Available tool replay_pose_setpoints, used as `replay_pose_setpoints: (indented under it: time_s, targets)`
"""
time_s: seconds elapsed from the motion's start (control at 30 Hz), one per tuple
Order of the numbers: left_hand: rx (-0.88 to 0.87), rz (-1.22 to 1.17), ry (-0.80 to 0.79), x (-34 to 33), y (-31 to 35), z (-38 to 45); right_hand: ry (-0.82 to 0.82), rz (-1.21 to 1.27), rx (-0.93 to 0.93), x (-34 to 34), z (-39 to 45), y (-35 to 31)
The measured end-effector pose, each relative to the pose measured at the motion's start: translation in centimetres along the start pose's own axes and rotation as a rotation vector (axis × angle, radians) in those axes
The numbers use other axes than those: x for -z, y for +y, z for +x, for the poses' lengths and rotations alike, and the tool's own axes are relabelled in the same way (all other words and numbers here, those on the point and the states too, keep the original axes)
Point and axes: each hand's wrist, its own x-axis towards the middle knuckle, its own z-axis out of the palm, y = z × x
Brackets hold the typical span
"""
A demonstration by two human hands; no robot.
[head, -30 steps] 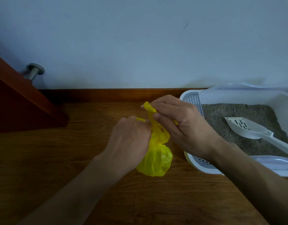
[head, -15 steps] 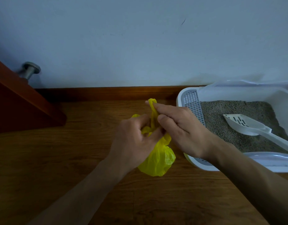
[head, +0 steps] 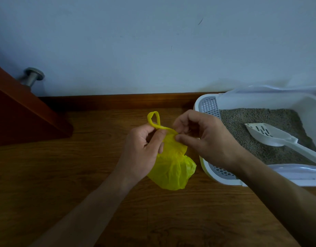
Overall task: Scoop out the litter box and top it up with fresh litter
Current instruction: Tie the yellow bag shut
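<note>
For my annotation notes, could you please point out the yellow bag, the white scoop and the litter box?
yellow bag (head: 171, 172): head view, on its bulging lower body.
white scoop (head: 271, 135): head view, on its slotted bowl.
litter box (head: 198, 104): head view, on its white rim at the far left corner.

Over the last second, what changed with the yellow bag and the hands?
The hands drew apart. The left hand now pinches one twisted handle, its loop standing free above the fingers. The right hand shifted right and pinches the bag near its neck. The bag's body stayed hanging in the same spot. The scoop still lies on the litter in the box.
</note>
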Motion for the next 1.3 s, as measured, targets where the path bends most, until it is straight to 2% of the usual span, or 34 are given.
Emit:
replay_pose_setpoints:
  time_s: [0.23, 0.37, 0.47, 0.7, 0.87, 0.97, 1.07, 1.2, 1.3]
  targets:
    - [0.046, -0.175, -0.011, -0.1, 0.2, 0.3, 0.053, -0.112, 0.0, 0.3, -0.1, 0.4]
    - [0.069, -0.173, -0.049, 0.1, 0.3, 0.0, -0.001, -0.354, 0.025, 0.5, 0.1, 0.4]
    - [0.081, -0.158, -0.083, 0.1, 0.5, -0.2, -0.053, -0.377, -0.012, 0.5, 0.2, 0.0]
    - [0.154, -0.276, -0.067, -0.1, 1.0, -0.4, -0.001, -0.452, 0.002, 0.3, -0.2, -0.4]
    - [0.212, -0.393, -0.031, 0.0, 1.6, -0.3, 0.15, -0.362, -0.017, 0.2, -0.7, -0.5]
    - [0.268, -0.414, -0.007, 0.1, 1.7, -0.1, 0.165, -0.235, -0.051, -0.1, -1.1, -1.0]
    - [0.323, -0.467, 0.006, 0.2, 1.5, 0.0, 0.108, 0.006, -0.176, 0.1, -1.2, -1.3]
    - [0.312, -0.481, 0.006, 0.1, 1.1, -0.1, -0.039, 0.345, -0.411, 0.4, -1.0, -1.8]
    - [0.279, -0.461, 0.001, 0.0, 1.1, -0.2, -0.157, 0.408, -0.487, 0.5, -0.7, -2.0]
